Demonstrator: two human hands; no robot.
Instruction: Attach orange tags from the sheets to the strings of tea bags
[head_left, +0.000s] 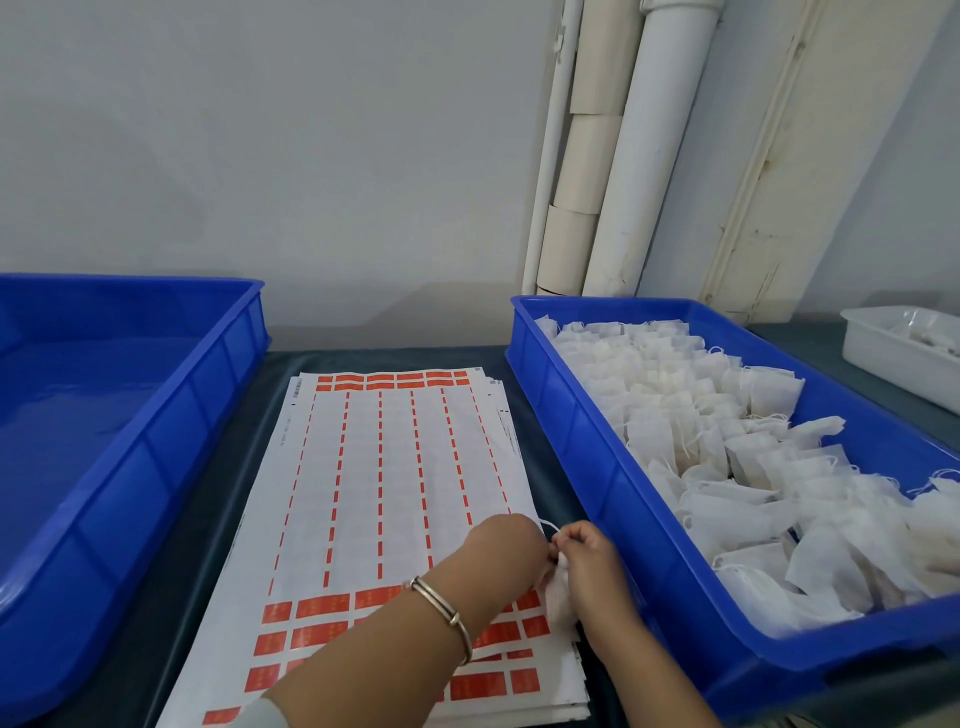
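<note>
Mid-tagging: string being worked at sheet edge

Both hands meet at the right edge of the tag sheets (395, 467). Right hand (589, 558) fingers curl round a tea bag (558, 597), pinching its string (550, 526). Left hand (506, 545) grip hidden; cannot tell. Untagged tea bags fill the right bin (571, 441), within reach.

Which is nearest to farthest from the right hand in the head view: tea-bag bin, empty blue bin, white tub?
From the right hand:
1. Tea-bag bin, directly right of it.
2. Empty blue bin, far left, across the tag sheets.
3. White tub, back right corner.
</note>
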